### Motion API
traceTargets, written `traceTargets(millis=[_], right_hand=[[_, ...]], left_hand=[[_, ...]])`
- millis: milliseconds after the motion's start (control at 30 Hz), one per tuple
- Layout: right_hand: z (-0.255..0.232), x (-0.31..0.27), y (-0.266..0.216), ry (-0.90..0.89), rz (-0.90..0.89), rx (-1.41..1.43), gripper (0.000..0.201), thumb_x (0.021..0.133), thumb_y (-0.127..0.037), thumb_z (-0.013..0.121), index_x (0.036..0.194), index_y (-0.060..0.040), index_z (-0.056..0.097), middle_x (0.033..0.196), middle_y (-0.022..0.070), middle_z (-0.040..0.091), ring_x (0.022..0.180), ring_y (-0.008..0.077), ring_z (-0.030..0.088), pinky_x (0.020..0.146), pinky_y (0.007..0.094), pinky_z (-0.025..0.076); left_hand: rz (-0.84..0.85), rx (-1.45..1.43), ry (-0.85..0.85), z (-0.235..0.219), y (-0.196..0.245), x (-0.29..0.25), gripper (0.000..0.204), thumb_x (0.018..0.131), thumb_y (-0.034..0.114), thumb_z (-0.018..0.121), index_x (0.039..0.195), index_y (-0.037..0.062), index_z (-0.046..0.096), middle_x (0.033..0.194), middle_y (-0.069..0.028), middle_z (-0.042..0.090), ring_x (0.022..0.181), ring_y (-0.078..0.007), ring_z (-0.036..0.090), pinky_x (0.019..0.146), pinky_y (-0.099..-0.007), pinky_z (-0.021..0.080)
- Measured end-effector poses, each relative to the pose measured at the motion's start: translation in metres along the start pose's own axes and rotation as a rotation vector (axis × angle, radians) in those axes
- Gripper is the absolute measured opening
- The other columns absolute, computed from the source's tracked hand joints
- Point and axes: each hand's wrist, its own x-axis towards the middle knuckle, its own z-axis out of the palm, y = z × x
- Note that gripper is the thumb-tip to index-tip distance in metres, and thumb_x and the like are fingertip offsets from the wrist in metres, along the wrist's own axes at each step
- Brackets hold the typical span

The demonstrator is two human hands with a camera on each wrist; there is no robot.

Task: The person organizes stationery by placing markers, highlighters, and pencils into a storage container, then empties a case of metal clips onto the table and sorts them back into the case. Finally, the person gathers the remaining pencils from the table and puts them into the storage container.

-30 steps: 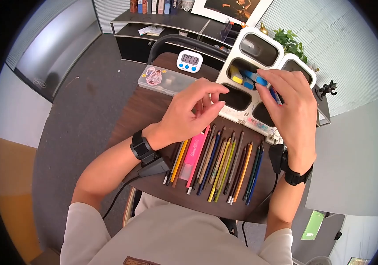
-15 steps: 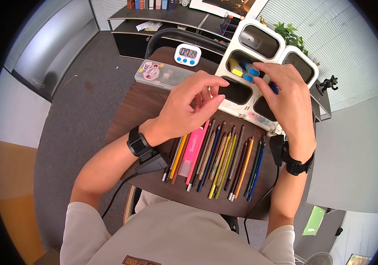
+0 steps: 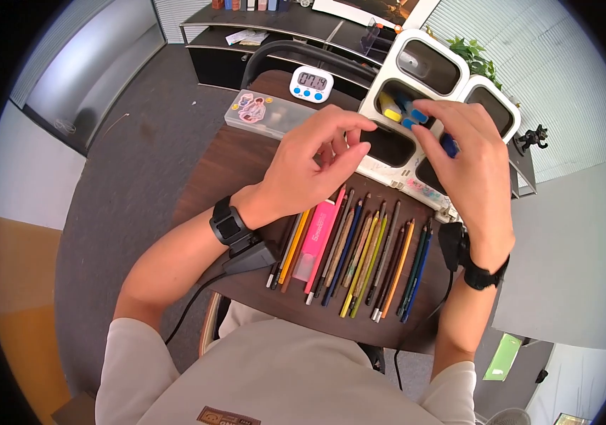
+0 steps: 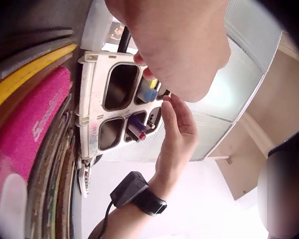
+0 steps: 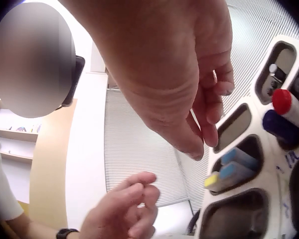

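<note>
My right hand [image 3: 474,152] hovers over the white organizer [image 3: 447,98], thumb and fingertips apart with nothing between them. Just past its fingertips, a yellow highlighter [image 3: 391,112] and two blue highlighters [image 5: 239,167] stand in one compartment. My left hand [image 3: 317,159], fingers loosely bent and holding nothing, hangs over the table by the organizer's near left compartment. Below it lies a pink highlighter-shaped case [image 3: 319,230] in a row of colored pencils [image 3: 370,258]. A red-capped marker [image 5: 283,102] and a dark blue marker [image 5: 276,124] stand in another compartment.
Behind the left hand, a translucent pencil box [image 3: 278,113] with stickers lies on the dark wooden table [image 3: 211,173]. A white digital timer [image 3: 311,85] stands by it. Beyond are a chair's curved back [image 3: 274,48] and a low black cabinet [image 3: 214,64]. Cables trail from both wrists.
One second ago my right hand held a blue highlighter over the compartment. It has let go, and that highlighter now sits lower among the others. My left hand has barely moved.
</note>
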Motion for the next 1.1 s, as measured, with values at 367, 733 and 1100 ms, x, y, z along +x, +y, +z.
traceTargets(millis=[367,733,1100], right_hand=[[0.010,-0.056,-0.110,-0.751,-0.201,0.220,0.015,0.085,-0.015,0.071,0.092,-0.0013,0.068,0.091,0.0092,0.068,0.095,0.0258,0.067,0.076,0.0373,0.055],[0.014,-0.055,-0.104,-0.834,-0.178,0.192,0.036,0.084,-0.027,0.083,0.095,0.0016,0.064,0.089,0.0130,0.069,0.091,0.0294,0.068,0.076,0.0392,0.057],[-0.038,-0.028,-0.045,-0.607,0.127,0.288,0.035,0.082,-0.023,0.083,0.102,-0.0040,0.063,0.089,0.0117,0.068,0.090,0.0329,0.068,0.081,0.0442,0.056]], left_hand=[[-0.325,-0.421,0.249,-0.007,-0.003,0.015,0.024,0.107,0.013,0.065,0.129,0.0050,0.064,0.103,0.0011,0.064,0.067,-0.0013,0.055,0.052,-0.0186,0.038],[-0.301,-0.405,0.166,-0.004,0.002,0.010,0.024,0.109,0.010,0.062,0.132,0.0037,0.063,0.104,0.0015,0.064,0.069,-0.0014,0.052,0.056,-0.0191,0.039],[0.295,0.273,-0.096,-0.002,0.009,0.007,0.038,0.091,-0.007,0.067,0.125,0.0076,0.075,0.084,-0.0058,0.062,0.065,-0.0166,0.053,0.058,-0.0281,0.044]])
